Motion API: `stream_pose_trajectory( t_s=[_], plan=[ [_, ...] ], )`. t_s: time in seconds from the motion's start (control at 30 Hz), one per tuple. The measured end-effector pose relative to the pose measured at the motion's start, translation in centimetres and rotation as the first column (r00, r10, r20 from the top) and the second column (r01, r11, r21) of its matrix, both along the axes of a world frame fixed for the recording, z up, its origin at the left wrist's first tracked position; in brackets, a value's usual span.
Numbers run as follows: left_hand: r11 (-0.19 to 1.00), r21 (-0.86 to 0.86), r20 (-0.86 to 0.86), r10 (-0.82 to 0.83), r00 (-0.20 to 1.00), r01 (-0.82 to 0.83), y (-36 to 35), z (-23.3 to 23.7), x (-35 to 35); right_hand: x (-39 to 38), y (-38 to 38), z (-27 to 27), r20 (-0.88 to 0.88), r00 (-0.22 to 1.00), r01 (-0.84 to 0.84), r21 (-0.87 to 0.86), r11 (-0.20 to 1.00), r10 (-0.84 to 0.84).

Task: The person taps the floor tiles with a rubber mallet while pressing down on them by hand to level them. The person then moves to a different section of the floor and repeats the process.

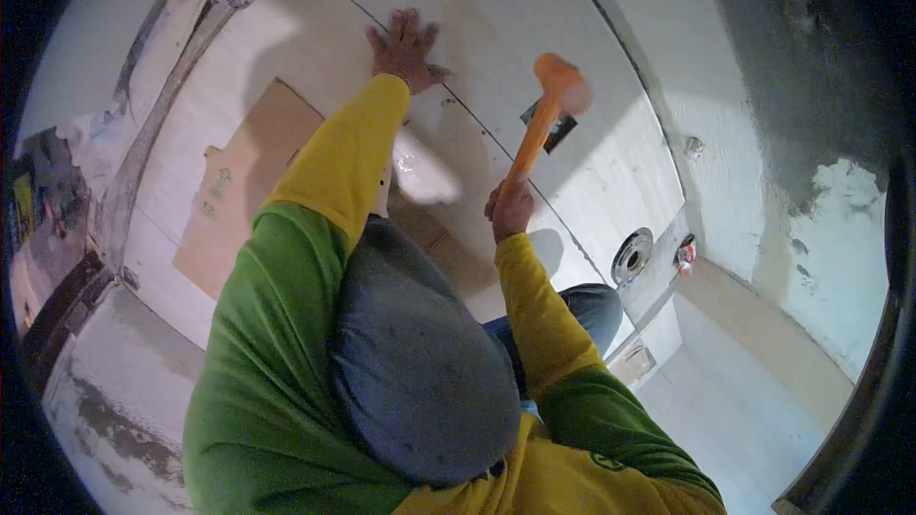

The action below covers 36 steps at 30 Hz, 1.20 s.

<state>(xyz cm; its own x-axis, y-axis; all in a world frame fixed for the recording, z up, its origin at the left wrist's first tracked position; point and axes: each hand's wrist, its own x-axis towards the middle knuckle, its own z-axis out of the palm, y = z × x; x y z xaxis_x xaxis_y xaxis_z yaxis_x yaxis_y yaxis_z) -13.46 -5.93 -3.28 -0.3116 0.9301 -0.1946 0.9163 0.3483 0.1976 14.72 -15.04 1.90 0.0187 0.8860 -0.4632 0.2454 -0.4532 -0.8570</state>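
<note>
My left hand (405, 52) lies flat on a large pale floor tile (324, 33), fingers spread, beside the dark joint line. In my right hand (510, 208) is the handle of an orange rubber mallet (536, 133). Its head, slightly blurred, hangs over the tile (611, 124) on the far side of the joint. Partly behind the mallet is a dark square cutout (561, 132) in that tile. My knee in dark trousers (420, 353) is bent between my arms.
A piece of cardboard (239, 195) lies on the tiles at left. A round drain opening (632, 256) and a pipe end with red (685, 255) are near the right wall (754, 210). A rough door frame edge (157, 133) runs along the left.
</note>
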Motion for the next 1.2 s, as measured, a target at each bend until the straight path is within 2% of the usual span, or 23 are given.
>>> stream_pose_trajectory(
  t_s=[0.03, 0.07, 0.1, 0.13, 0.2, 0.23, 0.3, 0.33, 0.4, 0.43, 0.47, 0.53, 0.57, 0.63, 0.67, 0.73, 0.87, 0.93, 0.97, 1.03, 1.07, 1.13, 1.2],
  plan=[
    [1.000, 0.002, 0.001, -0.008, 1.000, 0.008, 0.1, 0.0, -0.1, 1.7, -0.1, -2.4, 0.001, 1.000, 0.008, 0.002, 1.000, -0.008],
    [1.000, -0.004, -0.010, -0.008, 1.000, 0.008, 0.1, 0.1, 0.0, 5.1, -0.5, -6.9, 0.167, 0.963, -0.212, -0.020, 0.977, 0.212],
    [1.000, -0.006, -0.022, -0.003, 1.000, 0.003, 0.2, 0.2, 0.0, 7.1, -0.5, -9.5, 0.318, 0.850, -0.419, -0.077, 0.905, 0.420],
    [1.000, -0.003, -0.016, -0.012, 1.000, 0.012, 0.4, 0.1, -0.1, 6.1, -0.1, -7.3, 0.325, 0.851, -0.410, -0.077, 0.909, 0.412],
    [1.000, -0.015, -0.042, -0.009, 0.999, 0.009, 0.4, -0.1, 0.1, 1.7, 0.5, -0.5, 0.312, 0.939, -0.048, -0.306, 0.951, 0.148],
    [1.000, -0.021, -0.033, -0.014, 0.999, 0.014, 0.3, 0.3, 0.2, 1.6, -0.5, -0.7, 0.319, 0.937, -0.041, -0.312, 0.949, 0.146],
    [0.992, -0.049, 0.032, -0.116, 0.993, 0.117, 0.3, 1.3, 0.1, 1.4, -2.4, -0.7, 0.139, 0.990, 0.010, -0.107, 0.994, 0.005],
    [0.992, -0.049, 0.032, -0.119, 0.992, 0.121, 0.2, 1.2, 0.6, 1.9, -2.8, -1.2, 0.139, 0.990, 0.014, -0.107, 0.994, 0.001],
    [0.993, -0.056, 0.031, -0.100, 0.995, 0.102, 0.4, 0.7, 1.9, 3.1, -3.4, -2.6, 0.381, 0.912, 0.024, -0.421, 0.907, 0.153],
    [0.993, -0.053, 0.034, -0.105, 0.994, 0.106, 0.6, 0.8, 2.1, 3.0, -3.2, -1.5, 0.354, 0.920, 0.020, -0.467, 0.884, 0.166],
    [0.991, -0.070, 0.016, -0.112, 0.994, 0.112, 0.5, 0.9, 2.3, 3.0, -3.3, -0.5, 0.361, 0.919, 0.032, -0.471, 0.882, 0.160],
    [0.990, -0.084, -0.009, -0.111, 0.994, 0.110, 0.4, 0.9, 2.1, 2.4, -2.9, 0.6, 0.384, 0.918, 0.034, -0.325, 0.945, 0.100],
    [0.991, -0.070, -0.007, -0.113, 0.994, 0.112, 0.1, 0.7, 2.3, 3.4, -3.8, -0.6, 0.388, 0.917, 0.041, -0.330, 0.943, 0.096],
    [0.993, -0.046, -0.013, -0.110, 0.994, 0.109, 0.4, 0.6, 2.3, 4.8, -4.7, -3.0, 0.421, 0.903, -0.023, -0.151, 0.988, 0.085],
    [0.993, -0.057, -0.019, -0.106, 0.994, 0.105, 0.4, 0.6, 2.3, 5.3, -4.8, -3.6, 0.421, 0.903, -0.019, -0.150, 0.988, 0.082],
    [0.992, -0.064, -0.025, -0.106, 0.994, 0.105, 0.6, 0.8, 2.4, 5.9, -4.6, -3.7, 0.405, 0.877, -0.044, -0.467, 0.883, 0.258],
    [0.985, -0.130, 0.030, -0.111, 0.993, 0.114, 0.3, 0.9, 2.5, 5.8, -4.9, -3.4, 0.380, 0.917, -0.013, -0.282, 0.959, 0.124],
    [0.989, -0.106, 0.041, -0.095, 0.995, 0.099, 0.6, 0.8, 2.0, 5.2, -4.8, -3.1, 0.258, 0.964, -0.012, -0.203, 0.979, 0.065],
    [0.990, -0.098, 0.027, -0.099, 0.995, 0.101, 0.5, 0.7, 2.3, 5.1, -4.7, -2.8, 0.259, 0.964, -0.010, -0.207, 0.978, 0.064],
    [0.991, -0.082, 0.013, -0.102, 0.995, 0.103, 0.6, 0.6, 2.4, 4.7, -3.2, -1.8, 0.370, 0.869, -0.108, -0.507, 0.855, 0.329],
    [0.990, -0.085, 0.012, -0.109, 0.994, 0.110, 0.5, 0.6, 2.5, 4.5, -3.3, -1.2, 0.374, 0.869, -0.101, -0.507, 0.856, 0.324],
    [0.991, -0.086, 0.007, -0.104, 0.995, 0.105, 0.7, 0.8, 2.2, 3.7, -3.0, -1.0, 0.310, 0.932, -0.090, -0.312, 0.946, 0.191],
    [0.987, -0.107, 0.052, -0.116, 0.992, 0.122, 0.3, 1.1, 2.0, 3.1, -3.6, -1.2, 0.325, 0.929, -0.080, -0.290, 0.954, 0.176]
  ],
)
